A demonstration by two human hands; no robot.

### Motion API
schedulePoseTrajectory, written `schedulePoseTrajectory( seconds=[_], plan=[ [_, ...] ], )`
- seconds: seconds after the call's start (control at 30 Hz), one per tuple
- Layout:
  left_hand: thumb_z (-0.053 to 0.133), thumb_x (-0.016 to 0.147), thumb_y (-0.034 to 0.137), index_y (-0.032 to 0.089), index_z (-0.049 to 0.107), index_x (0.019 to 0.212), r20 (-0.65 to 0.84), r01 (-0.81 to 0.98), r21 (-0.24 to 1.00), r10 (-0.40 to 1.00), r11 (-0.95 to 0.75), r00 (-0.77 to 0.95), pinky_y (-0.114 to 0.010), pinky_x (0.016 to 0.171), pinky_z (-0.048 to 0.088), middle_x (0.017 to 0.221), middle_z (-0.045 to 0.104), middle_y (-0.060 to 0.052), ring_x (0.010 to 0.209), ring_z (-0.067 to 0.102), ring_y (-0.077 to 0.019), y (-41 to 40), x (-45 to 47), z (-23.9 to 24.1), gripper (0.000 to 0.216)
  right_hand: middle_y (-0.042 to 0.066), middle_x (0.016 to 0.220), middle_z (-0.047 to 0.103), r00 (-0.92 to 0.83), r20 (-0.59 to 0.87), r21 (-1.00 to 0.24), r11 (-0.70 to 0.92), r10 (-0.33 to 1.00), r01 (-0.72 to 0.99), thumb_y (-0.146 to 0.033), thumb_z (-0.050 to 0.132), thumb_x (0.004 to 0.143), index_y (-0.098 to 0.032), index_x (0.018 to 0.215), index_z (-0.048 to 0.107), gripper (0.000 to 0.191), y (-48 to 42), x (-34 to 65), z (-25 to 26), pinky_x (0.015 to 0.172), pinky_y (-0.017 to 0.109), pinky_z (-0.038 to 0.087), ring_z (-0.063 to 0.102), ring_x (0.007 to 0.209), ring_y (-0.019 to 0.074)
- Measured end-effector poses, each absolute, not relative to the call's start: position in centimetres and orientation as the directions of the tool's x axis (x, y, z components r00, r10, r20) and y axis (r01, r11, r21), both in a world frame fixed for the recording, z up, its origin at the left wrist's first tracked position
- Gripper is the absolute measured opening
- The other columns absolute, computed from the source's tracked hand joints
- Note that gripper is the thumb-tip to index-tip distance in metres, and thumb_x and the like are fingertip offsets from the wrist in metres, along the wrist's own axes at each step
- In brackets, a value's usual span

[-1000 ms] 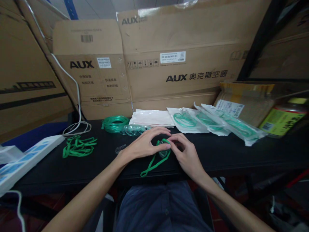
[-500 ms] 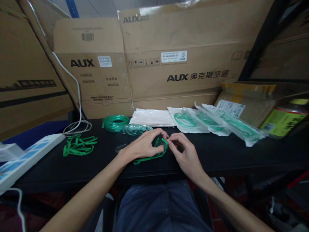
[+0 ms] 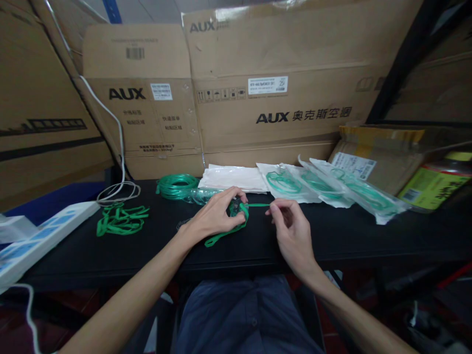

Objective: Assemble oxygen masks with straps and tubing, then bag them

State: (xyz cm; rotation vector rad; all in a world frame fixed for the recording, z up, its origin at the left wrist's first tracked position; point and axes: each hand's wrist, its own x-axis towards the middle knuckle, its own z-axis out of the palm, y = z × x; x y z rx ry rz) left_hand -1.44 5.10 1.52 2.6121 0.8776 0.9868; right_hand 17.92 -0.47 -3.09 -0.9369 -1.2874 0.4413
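Head view, looking down on a black table (image 3: pixel 350 233). The left hand (image 3: pixel 217 215) is curled, thumb and fingers closed over a bunched part of a green strap (image 3: pixel 258 205) and a small dark-green piece that the fingers mostly hide; what that piece is cannot be told. The right hand (image 3: pixel 293 233) is partly closed, thumb and forefinger pinching the strap's free end, the other fingers loosely bent. Between the two hands the strap runs as a thin taut line just above the table; its other end trails from under the left hand toward the near edge and lies flat on the surface. Behind the left hand lie a coil of green tubing (image 3: pixel 176 187) and a clear mask (image 3: pixel 202 195), touching each other. Well to the left is a loose pile of green straps (image 3: pixel 120 220), with a white cable (image 3: pixel 118 191) looped behind it and a white power strip (image 3: pixel 40 239) beyond. White bags (image 3: pixel 232 178) and sealed packets (image 3: pixel 324 184) with green contents line the rear, in front of cardboard boxes (image 3: pixel 258 59).
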Motion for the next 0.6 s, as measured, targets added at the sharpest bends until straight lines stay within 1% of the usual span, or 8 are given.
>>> schedulePoseTrajectory(
  seconds=[0.13, 0.33, 0.5, 0.57, 0.6],
  plan=[
    [0.058, 0.075, 0.015, 0.020, 0.055, 0.103, 0.534, 0.445, 0.392, 0.593, -0.805, 0.603, -0.032, 0.085, 0.048, 0.104, 0.065, -0.004, 0.093, 0.061, -0.0206, 4.95, -1.30, 1.51, 0.029, 0.001, 0.086, 0.061, 0.314, 0.610, -0.790, 0.590, 0.728, 0.166, -0.030, 0.058, 0.096, -0.022, 0.093, 0.057, 0.009, -0.68, 17.79, -2.75, 0.071, 0.031, 0.047, 0.060, 0.073, 0.0156],
    [0.058, 0.076, 0.015, 0.020, 0.056, 0.101, 0.509, 0.399, 0.421, 0.576, -0.815, 0.640, -0.030, 0.082, 0.048, 0.106, 0.065, -0.004, 0.096, 0.061, -0.0207, 4.53, -0.95, 1.70, 0.026, 0.001, 0.090, 0.061, 0.335, 0.648, -0.755, 0.634, 0.684, 0.166, -0.029, 0.059, 0.096, -0.022, 0.092, 0.058, 0.008, -1.03, 17.48, -2.34, 0.073, 0.030, 0.049, 0.062, 0.078, 0.0156],
    [0.058, 0.076, 0.014, 0.019, 0.058, 0.102, 0.539, 0.390, 0.449, 0.592, -0.804, 0.599, -0.030, 0.081, 0.048, 0.104, 0.065, -0.004, 0.095, 0.060, -0.0199, 4.57, -1.13, 1.76, 0.026, 0.002, 0.095, 0.061, 0.386, 0.648, -0.748, 0.644, 0.656, 0.160, -0.030, 0.058, 0.097, -0.022, 0.094, 0.057, 0.008, -1.04, 17.51, -2.32, 0.071, 0.030, 0.049, 0.062, 0.076, 0.0149],
    [0.059, 0.076, 0.012, 0.019, 0.058, 0.102, 0.542, 0.377, 0.474, 0.601, -0.796, 0.588, -0.028, 0.077, 0.048, 0.104, 0.066, -0.003, 0.094, 0.061, -0.0193, 4.60, -1.10, 1.67, 0.027, 0.002, 0.094, 0.061, 0.368, 0.651, -0.747, 0.645, 0.664, 0.159, -0.029, 0.058, 0.098, -0.023, 0.095, 0.058, 0.007, -1.13, 17.45, -2.32, 0.072, 0.030, 0.050, 0.061, 0.076, 0.0150],
    [0.059, 0.076, 0.012, 0.019, 0.058, 0.101, 0.536, 0.371, 0.491, 0.609, -0.788, 0.584, -0.026, 0.073, 0.047, 0.103, 0.066, -0.003, 0.093, 0.061, -0.0189, 4.62, -1.05, 1.61, 0.026, 0.002, 0.094, 0.061, 0.323, 0.656, -0.748, 0.645, 0.682, 0.157, -0.029, 0.057, 0.098, -0.023, 0.095, 0.059, 0.007, -1.21, 17.40, -2.30, 0.073, 0.031, 0.050, 0.061, 0.077, 0.0154]
  ],
)
